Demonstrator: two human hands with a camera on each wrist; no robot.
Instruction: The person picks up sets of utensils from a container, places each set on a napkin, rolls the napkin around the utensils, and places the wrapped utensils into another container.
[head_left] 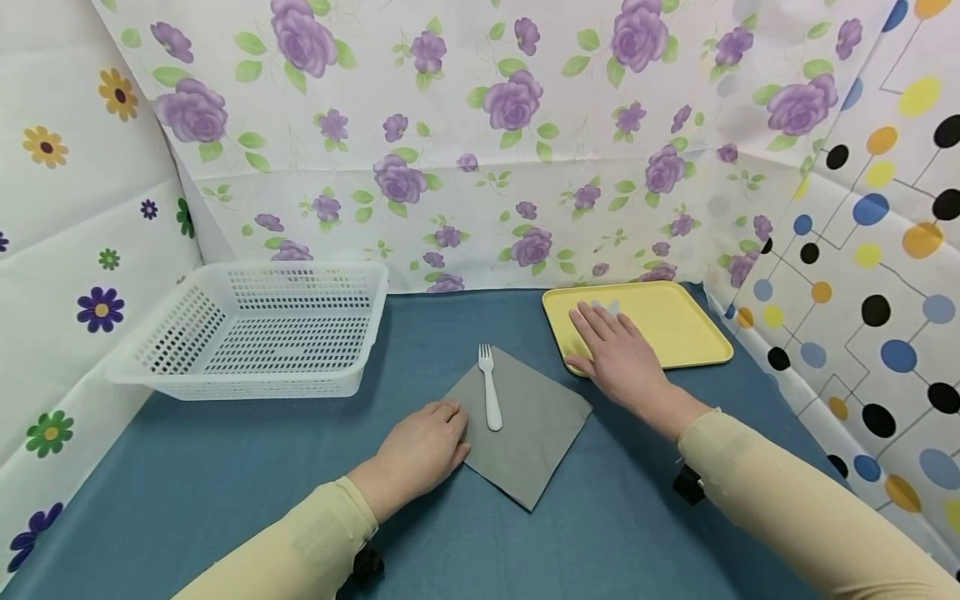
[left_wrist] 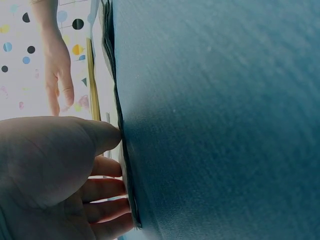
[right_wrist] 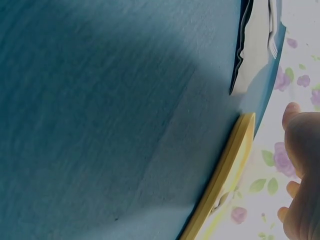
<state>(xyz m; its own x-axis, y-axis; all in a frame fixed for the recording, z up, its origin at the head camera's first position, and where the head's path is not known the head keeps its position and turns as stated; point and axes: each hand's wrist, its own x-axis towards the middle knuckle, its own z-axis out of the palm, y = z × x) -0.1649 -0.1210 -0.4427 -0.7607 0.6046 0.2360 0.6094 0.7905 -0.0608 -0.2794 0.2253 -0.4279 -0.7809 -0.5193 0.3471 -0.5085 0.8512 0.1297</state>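
A grey folded cloth napkin (head_left: 536,425) lies on the table, turned like a diamond. On its left half rests a white fork (head_left: 491,392), tines pointing away. My left hand (head_left: 420,450) rests at the napkin's left corner; in the left wrist view its thumb (left_wrist: 107,135) and fingertips touch the layered edge. My right hand (head_left: 622,362) is held over the left part of a yellow tray (head_left: 682,325), fingers extended and spread. Past those fingers a small pale greyish thing (head_left: 614,306) shows on the tray, mostly hidden; its kind I cannot tell.
A white perforated plastic basket (head_left: 292,383) stands at the back left. Blue cloth (head_left: 247,483) covers the table. Patterned curtains, including a purple-flowered one (head_left: 465,208), hang around the back and both sides.
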